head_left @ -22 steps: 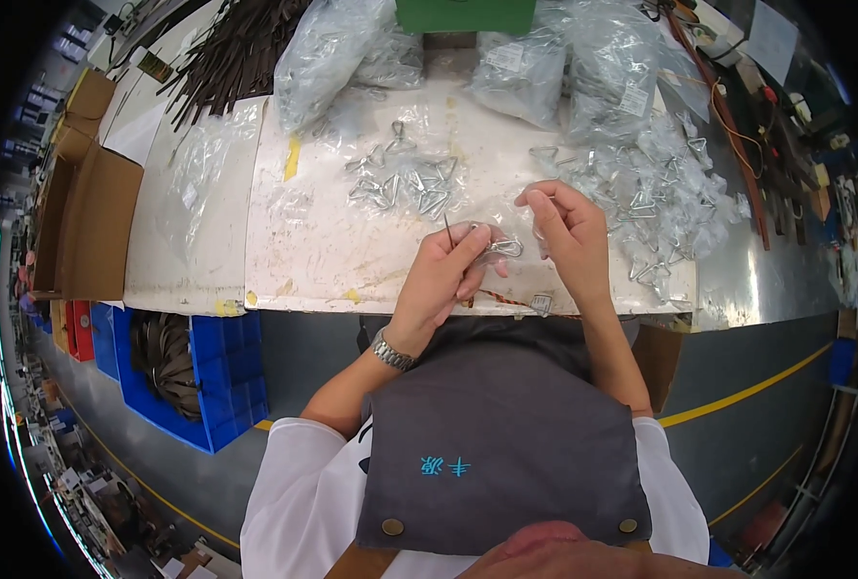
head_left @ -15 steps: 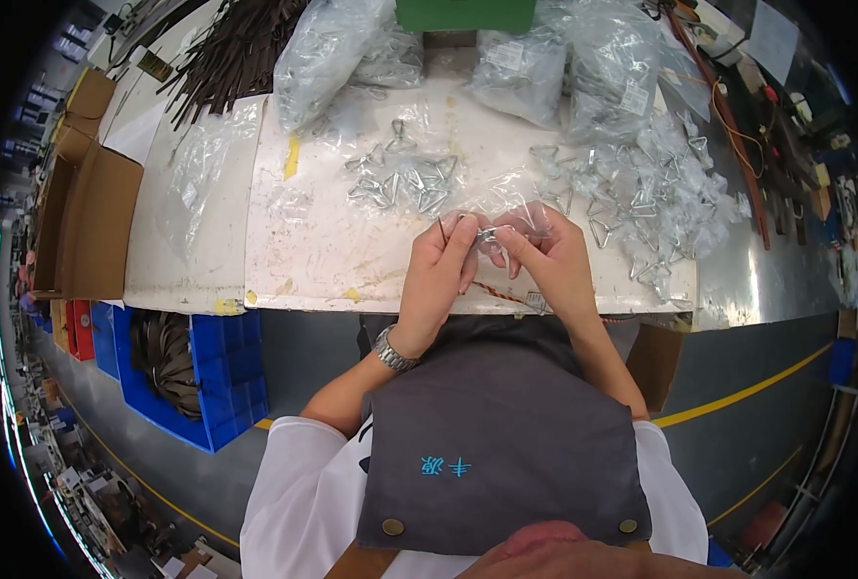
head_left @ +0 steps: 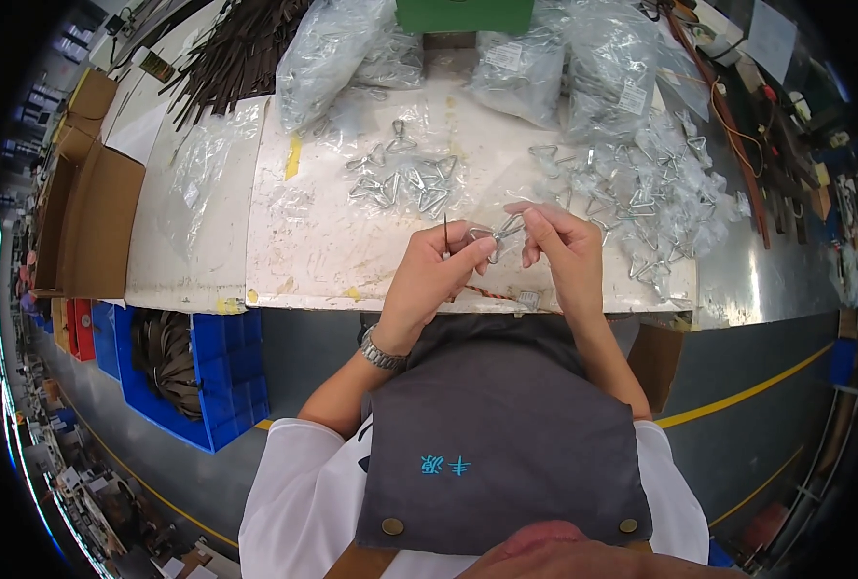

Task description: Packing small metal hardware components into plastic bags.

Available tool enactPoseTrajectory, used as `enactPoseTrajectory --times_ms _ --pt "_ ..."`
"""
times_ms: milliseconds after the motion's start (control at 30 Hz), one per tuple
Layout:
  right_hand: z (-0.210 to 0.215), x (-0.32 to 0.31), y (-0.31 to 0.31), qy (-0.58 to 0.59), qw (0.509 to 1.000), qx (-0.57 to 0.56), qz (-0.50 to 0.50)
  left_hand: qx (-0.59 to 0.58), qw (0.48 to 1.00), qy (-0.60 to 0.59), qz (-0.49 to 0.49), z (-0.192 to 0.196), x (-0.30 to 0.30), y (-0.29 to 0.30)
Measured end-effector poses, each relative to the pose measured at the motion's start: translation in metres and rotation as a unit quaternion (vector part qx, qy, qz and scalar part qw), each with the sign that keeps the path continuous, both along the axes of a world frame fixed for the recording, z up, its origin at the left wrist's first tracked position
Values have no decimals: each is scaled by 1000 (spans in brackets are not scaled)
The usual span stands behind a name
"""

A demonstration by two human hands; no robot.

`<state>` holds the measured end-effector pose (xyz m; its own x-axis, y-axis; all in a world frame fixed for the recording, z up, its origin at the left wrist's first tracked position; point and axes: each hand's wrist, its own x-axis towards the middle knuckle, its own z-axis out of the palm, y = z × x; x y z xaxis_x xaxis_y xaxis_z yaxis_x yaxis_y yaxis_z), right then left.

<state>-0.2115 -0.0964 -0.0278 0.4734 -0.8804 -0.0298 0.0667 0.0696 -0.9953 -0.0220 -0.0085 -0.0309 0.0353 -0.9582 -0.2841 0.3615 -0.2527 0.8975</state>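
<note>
Above the table's front edge, both hands are on a shiny wire buckle (head_left: 497,234) with triangular loops. My left hand (head_left: 432,275) closes thumb and fingers on its left end. A thin, dark, pointed tool (head_left: 445,234) also sticks up from this hand, its lower part hidden by the fingers. My right hand (head_left: 566,253) pinches the buckle's upper right loop with its thumb and forefinger. Beyond my hands lies a small group of bare wire buckles (head_left: 405,179). To the right, many more sit in a heap of clear plastic wrappers (head_left: 656,183).
Large clear bags of metal parts (head_left: 328,63) stand along the back, near a green bin (head_left: 468,14). Dark strips (head_left: 221,68) lie at far left, above an open cardboard box (head_left: 96,217). Below the table edge is a blue crate (head_left: 226,372). A twisted cord (head_left: 492,293) lies near the front edge.
My hands have drawn apart slightly, the left one moving left and the right one right. The buckle, mostly covered by fingers before, now shows between them. The dark tool's tip shows more plainly.
</note>
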Motion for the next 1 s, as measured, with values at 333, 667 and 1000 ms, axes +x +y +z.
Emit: enactPoseTrajectory --times_ms 333,667,1000 --pt "8 7 6 -95 993 65 -22 -14 999 34 26 -6 -2 1" --pt "-5 22 13 -139 979 140 46 -28 999 19 28 0 2 -1" --pt "3 13 9 -210 956 184 86 -74 992 -102 3 24 50 -9"
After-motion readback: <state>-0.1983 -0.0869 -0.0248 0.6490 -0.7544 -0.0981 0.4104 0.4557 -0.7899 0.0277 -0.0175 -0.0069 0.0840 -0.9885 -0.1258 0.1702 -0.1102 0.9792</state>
